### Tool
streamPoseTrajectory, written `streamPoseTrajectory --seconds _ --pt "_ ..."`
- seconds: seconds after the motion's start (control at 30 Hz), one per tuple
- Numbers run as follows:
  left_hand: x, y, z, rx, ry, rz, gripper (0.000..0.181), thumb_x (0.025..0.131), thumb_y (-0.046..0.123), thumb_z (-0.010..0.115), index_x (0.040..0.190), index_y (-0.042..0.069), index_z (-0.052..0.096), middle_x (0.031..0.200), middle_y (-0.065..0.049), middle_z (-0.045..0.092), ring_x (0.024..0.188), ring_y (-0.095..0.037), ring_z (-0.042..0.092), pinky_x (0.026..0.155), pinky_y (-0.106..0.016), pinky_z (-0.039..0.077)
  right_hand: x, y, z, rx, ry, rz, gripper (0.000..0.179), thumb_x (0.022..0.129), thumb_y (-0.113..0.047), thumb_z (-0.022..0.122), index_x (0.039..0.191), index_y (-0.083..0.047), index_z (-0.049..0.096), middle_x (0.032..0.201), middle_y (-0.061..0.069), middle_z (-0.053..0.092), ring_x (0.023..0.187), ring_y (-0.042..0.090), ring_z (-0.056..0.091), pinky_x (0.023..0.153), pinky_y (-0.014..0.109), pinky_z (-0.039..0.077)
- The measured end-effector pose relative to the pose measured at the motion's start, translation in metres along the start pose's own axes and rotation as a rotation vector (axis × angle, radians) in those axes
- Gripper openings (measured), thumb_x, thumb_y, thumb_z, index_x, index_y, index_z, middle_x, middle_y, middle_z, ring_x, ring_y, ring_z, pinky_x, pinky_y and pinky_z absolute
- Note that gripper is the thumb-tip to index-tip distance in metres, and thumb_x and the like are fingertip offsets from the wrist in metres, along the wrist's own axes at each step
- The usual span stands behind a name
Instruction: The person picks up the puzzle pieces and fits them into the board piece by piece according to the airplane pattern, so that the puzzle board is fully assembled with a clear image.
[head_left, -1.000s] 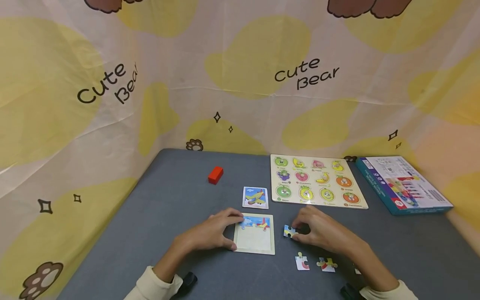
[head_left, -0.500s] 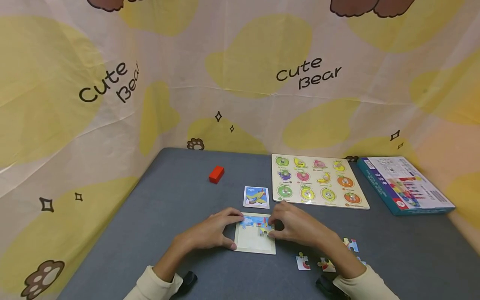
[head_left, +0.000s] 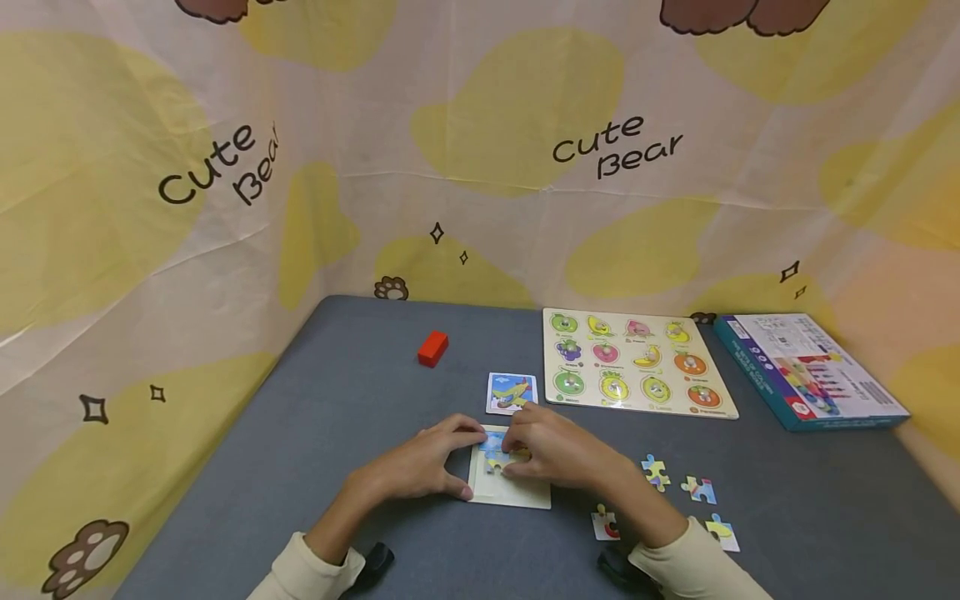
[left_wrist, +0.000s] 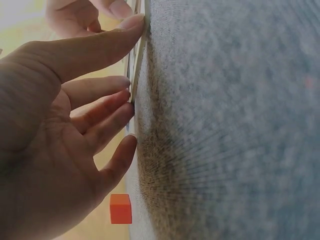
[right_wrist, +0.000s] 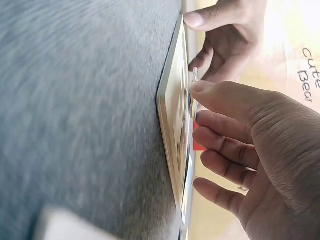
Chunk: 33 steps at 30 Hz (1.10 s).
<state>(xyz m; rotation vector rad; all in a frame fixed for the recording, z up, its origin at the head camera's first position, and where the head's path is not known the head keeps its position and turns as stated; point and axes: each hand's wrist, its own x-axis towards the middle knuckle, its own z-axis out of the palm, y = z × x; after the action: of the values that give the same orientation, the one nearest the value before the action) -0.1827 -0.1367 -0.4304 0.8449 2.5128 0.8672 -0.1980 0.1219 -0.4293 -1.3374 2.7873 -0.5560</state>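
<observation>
A square wooden puzzle tray (head_left: 517, 495) lies on the grey table, with a blue sky strip of pieces along its far side. My left hand (head_left: 423, 458) rests at the tray's left edge, thumb at the near corner and fingertips at the far one. Over the tray, my right hand (head_left: 558, 446) pinches a blue and yellow jigsaw piece (head_left: 493, 463) between thumb and fingers, just below the sky strip. The right wrist view shows that thumb (right_wrist: 215, 95) close above the tray's surface. The right hand covers the tray's right part.
Several loose jigsaw pieces (head_left: 699, 489) lie to the right of the tray. An airplane picture card (head_left: 502, 392) sits behind it. Farther back are a red block (head_left: 432, 348), a fruit board (head_left: 637, 367) and a teal-edged box (head_left: 813, 371).
My right hand has carried the jigsaw piece leftward from the table onto the tray, first near its right side, then toward its left. The left hand has stayed at the tray's edge.
</observation>
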Motion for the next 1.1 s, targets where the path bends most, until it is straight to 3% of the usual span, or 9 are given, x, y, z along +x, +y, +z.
streamPoseTrajectory --seconds 0.27,0.53,1.1 --pt "0.0 -0.001 0.0 -0.011 0.012 0.021 0.075 0.084 0.024 0.091 0.149 0.005 0.06 0.15 -0.004 0.051 0.141 -0.027 0.049 0.114 -0.065 0.035 0.007 -0.006 0.006 -0.036 0.011 -0.035 0.022 0.088 -0.031 0.086 0.101 -0.013 0.081 0.099 -0.004 0.07 0.1 0.013 0.059 0.09 0.031 0.053" --pt "0.0 -0.002 0.0 -0.013 0.006 0.022 0.076 0.085 0.025 0.091 0.15 0.005 0.059 0.152 -0.005 0.05 0.144 -0.027 0.047 0.115 -0.067 0.033 0.011 -0.009 0.01 -0.044 -0.023 -0.019 0.024 0.09 -0.033 0.085 0.104 -0.014 0.081 0.101 -0.004 0.07 0.099 0.013 0.056 0.091 0.032 0.052" --pt "-0.001 -0.003 0.001 -0.013 0.019 0.031 0.076 0.084 0.025 0.091 0.15 0.005 0.058 0.151 -0.006 0.051 0.143 -0.028 0.048 0.114 -0.069 0.033 0.009 -0.01 0.01 -0.055 0.02 -0.003 0.025 0.088 -0.033 0.087 0.102 -0.014 0.081 0.102 -0.003 0.071 0.101 0.015 0.059 0.092 0.033 0.053"
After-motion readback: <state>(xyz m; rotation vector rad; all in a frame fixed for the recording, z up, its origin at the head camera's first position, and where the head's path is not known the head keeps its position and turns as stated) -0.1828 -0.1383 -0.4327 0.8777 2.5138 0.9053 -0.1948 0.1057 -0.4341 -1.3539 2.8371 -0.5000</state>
